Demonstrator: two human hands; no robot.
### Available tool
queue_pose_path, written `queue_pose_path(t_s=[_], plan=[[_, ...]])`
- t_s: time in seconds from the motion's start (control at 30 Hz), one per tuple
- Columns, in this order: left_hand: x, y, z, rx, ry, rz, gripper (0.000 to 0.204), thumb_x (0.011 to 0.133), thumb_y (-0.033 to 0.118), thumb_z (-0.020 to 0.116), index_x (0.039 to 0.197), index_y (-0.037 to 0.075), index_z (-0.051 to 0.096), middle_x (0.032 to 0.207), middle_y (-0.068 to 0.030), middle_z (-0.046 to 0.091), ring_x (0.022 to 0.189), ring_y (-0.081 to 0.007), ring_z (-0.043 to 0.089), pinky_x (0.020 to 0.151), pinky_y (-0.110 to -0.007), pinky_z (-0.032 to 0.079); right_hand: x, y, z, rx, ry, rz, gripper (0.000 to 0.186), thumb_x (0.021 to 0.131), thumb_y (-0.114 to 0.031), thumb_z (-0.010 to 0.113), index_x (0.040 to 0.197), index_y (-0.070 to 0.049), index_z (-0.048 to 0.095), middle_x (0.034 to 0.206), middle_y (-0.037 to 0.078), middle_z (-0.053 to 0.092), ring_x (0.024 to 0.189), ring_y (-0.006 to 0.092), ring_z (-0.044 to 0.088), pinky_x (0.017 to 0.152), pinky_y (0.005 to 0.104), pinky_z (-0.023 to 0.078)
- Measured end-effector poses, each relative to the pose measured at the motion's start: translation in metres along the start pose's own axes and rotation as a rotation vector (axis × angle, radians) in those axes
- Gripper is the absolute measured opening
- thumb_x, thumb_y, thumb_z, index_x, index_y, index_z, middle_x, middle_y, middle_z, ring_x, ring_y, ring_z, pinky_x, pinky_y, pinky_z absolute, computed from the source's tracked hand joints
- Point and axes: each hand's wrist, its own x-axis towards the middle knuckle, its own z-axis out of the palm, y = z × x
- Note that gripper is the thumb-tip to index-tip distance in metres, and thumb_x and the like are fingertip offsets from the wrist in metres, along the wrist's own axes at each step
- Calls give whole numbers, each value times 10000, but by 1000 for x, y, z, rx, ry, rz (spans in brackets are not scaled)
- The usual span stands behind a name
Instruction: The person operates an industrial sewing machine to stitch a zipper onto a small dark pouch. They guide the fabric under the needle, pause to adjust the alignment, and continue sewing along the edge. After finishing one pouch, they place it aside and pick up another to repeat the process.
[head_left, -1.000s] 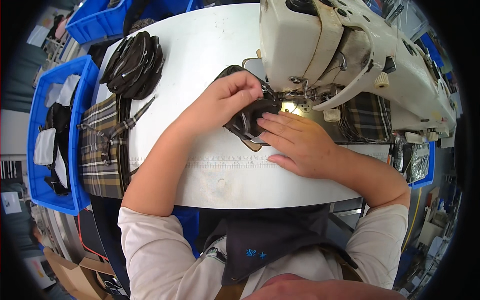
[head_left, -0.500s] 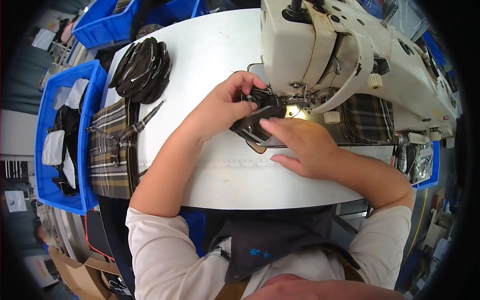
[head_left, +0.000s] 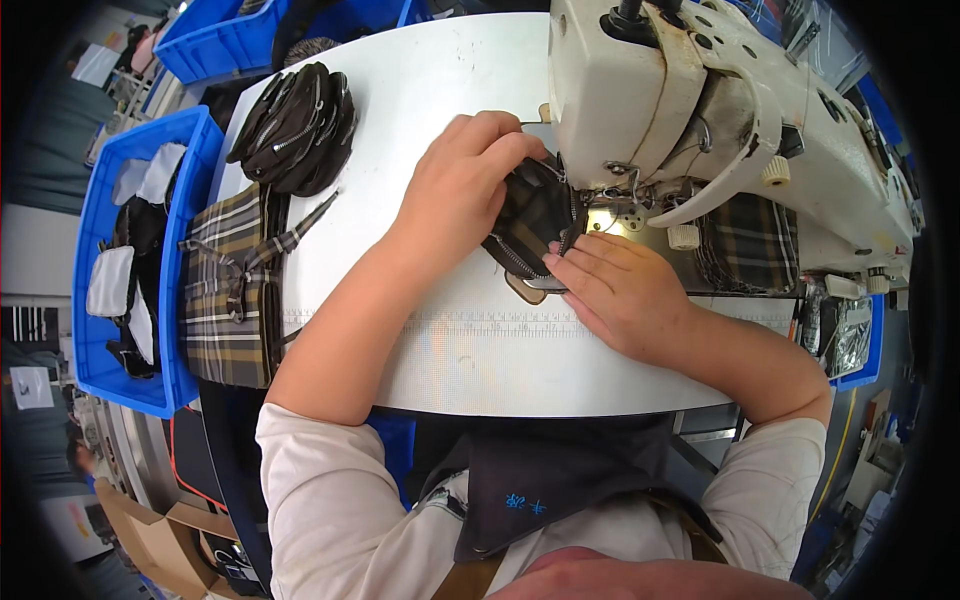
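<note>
A dark plaid fabric pouch piece (head_left: pixel 535 215) with zipper teeth along its edges lies at the needle area of a white sewing machine (head_left: pixel 610 100). My left hand (head_left: pixel 465 175) grips its upper left edge, thumb and fingers closed on the cloth. My right hand (head_left: pixel 625 295) rests at its lower right edge, fingers together and fingertips pressing on the zipper side. The lit metal needle plate (head_left: pixel 615 219) shows just right of the piece. To the right, under the machine arm, lies a stack of plaid fabric panels (head_left: pixel 745 240).
At the table's far left sit a pile of dark zippered pieces (head_left: pixel 296 130) and a stack of plaid panels (head_left: pixel 215 340) with a strap on top. Beside them stands a blue bin (head_left: pixel 185 375) holding black and white pieces. A ruler strip (head_left: pixel 480 322) runs along the white table (head_left: pixel 480 385).
The pouch piece has been turned and spread flatter beside the needle. My left hand has moved up to its top edge; my right fingers have come down onto its lower right edge.
</note>
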Motion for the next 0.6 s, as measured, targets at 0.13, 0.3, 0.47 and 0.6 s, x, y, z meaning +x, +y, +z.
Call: queue_pose_path(t_s=[0.13,0.3,0.47,0.6], plan=[[0,4,0,201,60,111,361,734,-61,702,1055,104,699,1140,-81,672,1020,-340,657,894,-472,540,-1,1,-2,66,16,25,451,820,-108,779,1246,16,698,1161,122,732,1119,288,691,1016,421,552],[-15,38,-7,-203,19,269,324,711,-25,743,984,57,588,1067,-109,671,899,-336,673,736,-389,549,-4,3,1,36,76,1,476,787,-113,792,1236,17,700,1162,105,731,1104,273,686,976,401,558],[-20,54,-9,-235,-318,61,584,695,-34,759,1226,65,539,1033,-115,656,859,-347,664,798,-427,537,-10,5,7,159,54,46,519,752,-90,801,1255,-27,691,1198,103,712,1114,279,692,950,397,575],[-20,51,3,-113,-317,88,616,708,-25,770,1276,63,550,1005,-115,662,830,-355,645,835,-469,509,-11,4,7,169,141,46,461,779,-88,780,1223,-58,661,1216,96,693,1047,268,701,874,392,570]])
